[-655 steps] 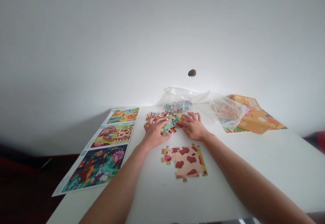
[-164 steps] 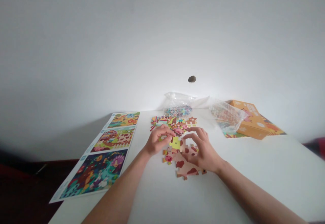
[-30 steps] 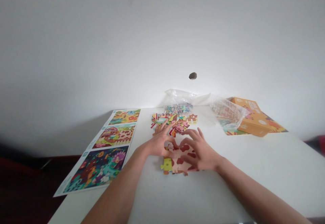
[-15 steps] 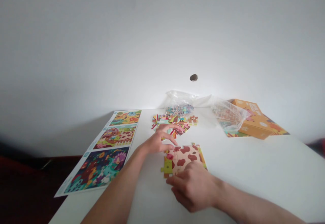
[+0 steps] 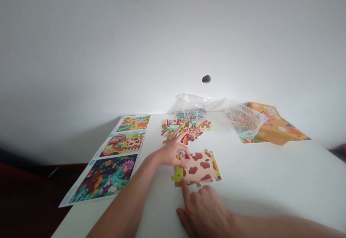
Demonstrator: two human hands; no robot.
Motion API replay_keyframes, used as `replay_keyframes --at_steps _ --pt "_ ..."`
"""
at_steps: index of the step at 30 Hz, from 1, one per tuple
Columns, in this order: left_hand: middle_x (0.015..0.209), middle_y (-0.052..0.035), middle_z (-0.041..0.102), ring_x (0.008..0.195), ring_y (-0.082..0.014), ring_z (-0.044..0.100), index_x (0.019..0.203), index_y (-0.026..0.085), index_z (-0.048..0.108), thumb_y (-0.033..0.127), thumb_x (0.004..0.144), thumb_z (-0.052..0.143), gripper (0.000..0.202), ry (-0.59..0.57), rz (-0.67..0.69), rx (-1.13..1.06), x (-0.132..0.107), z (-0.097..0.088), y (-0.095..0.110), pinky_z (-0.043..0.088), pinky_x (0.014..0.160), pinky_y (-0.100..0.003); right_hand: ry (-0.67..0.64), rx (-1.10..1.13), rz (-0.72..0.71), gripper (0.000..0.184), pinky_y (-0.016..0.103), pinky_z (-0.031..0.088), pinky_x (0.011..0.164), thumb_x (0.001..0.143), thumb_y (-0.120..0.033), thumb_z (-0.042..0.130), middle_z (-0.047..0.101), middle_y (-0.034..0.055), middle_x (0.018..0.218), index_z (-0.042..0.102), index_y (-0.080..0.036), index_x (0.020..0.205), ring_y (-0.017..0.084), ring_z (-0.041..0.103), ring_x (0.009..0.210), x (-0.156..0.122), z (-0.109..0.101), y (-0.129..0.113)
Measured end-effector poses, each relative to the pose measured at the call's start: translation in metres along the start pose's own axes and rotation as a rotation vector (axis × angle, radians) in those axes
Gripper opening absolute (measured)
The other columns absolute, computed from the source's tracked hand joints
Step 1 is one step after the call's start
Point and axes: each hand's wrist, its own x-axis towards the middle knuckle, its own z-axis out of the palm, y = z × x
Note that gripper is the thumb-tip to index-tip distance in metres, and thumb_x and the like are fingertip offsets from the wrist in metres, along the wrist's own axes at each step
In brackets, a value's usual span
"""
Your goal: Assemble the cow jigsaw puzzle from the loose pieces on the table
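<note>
A partly joined jigsaw puzzle (image 5: 201,167) lies flat on the white table, showing a pinkish cow hide with brown patches and green edges. My left hand (image 5: 173,153) rests over its upper left corner, with thumb and index finger touching the pieces and the other fingers spread. Below, my right hand (image 5: 202,209) has its index finger stretched out to the puzzle's lower left edge; the thumb stands apart and the other fingers are curled. Just beyond my left hand is a pile of loose puzzle pieces (image 5: 194,134), partly hidden by its fingers.
At left lies a sheet with three printed pictures (image 5: 110,151). Against the wall are a clear plastic bag of pieces (image 5: 191,113) and another plastic bag (image 5: 244,121), which leans on an orange box (image 5: 273,122). The wall (image 5: 108,50) has a small hole (image 5: 206,79).
My right hand has drawn back toward me, its index finger now extended, uncovering the puzzle's lower part. My left hand's fingers have shifted onto the upper left pieces.
</note>
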Motion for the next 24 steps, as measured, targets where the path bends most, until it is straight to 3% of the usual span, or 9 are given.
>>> replay_keyframes --at_steps 7,13,16,20,22,24 --pt "0.164 0.0087 0.019 0.153 -0.0382 -0.001 0.092 0.036 0.080 0.041 0.065 0.086 0.029 0.034 0.034 -0.004 -0.001 0.001 -0.003 0.003 0.123 -0.057 0.101 0.092 0.064 0.067 0.032 0.043 0.055 0.093 -0.048 0.047 0.072 0.0203 0.088 0.038 -0.003 0.143 0.028 0.069 0.068 0.003 -0.003 0.012" --pt "0.162 0.0050 0.027 0.152 -0.0394 0.004 0.090 0.037 0.080 0.044 0.065 0.085 0.026 0.041 0.039 -0.013 -0.001 0.002 -0.003 0.006 0.120 -0.064 0.103 0.191 0.069 0.044 0.032 0.043 0.058 0.094 -0.045 0.046 0.072 0.0143 0.087 0.054 -0.013 0.124 0.027 0.068 0.068 0.008 -0.004 0.019" --pt "0.162 0.0044 0.024 0.151 -0.0417 0.007 0.093 0.035 0.080 0.050 0.067 0.083 0.031 0.051 0.044 -0.014 -0.002 0.002 -0.003 0.009 0.121 -0.063 0.114 0.232 0.075 0.035 0.031 0.042 0.061 0.093 -0.040 0.047 0.072 0.0134 0.086 0.060 -0.014 0.113 0.025 0.067 0.069 0.011 -0.009 0.026" --pt "0.164 0.0018 0.019 0.150 -0.0436 0.008 0.109 0.033 0.076 0.050 0.076 0.075 0.037 0.199 0.007 0.037 0.001 0.004 -0.010 0.009 0.120 -0.064 0.280 0.353 0.055 0.021 0.028 0.041 0.069 0.094 -0.031 0.047 0.070 0.0055 0.084 0.064 -0.020 0.098 0.018 0.064 0.074 0.018 -0.018 0.068" --pt "0.162 -0.0002 0.026 0.149 -0.0423 0.012 0.107 0.032 0.076 0.039 0.081 0.072 0.027 0.344 -0.083 0.091 0.004 0.006 -0.015 0.011 0.119 -0.065 0.347 0.363 0.148 0.021 0.028 0.042 0.071 0.093 -0.028 0.050 0.068 0.0051 0.092 0.064 -0.021 0.108 0.017 0.062 0.079 0.021 -0.020 0.100" --pt "0.156 -0.0017 0.035 0.147 -0.0411 0.018 0.097 0.031 0.078 0.032 0.080 0.070 0.018 0.445 -0.185 0.141 0.007 0.009 -0.021 0.016 0.117 -0.064 0.361 0.315 0.197 0.037 0.031 0.043 0.082 0.086 -0.029 0.062 0.064 0.0093 0.106 0.060 -0.019 0.121 0.022 0.060 0.094 0.025 -0.020 0.130"
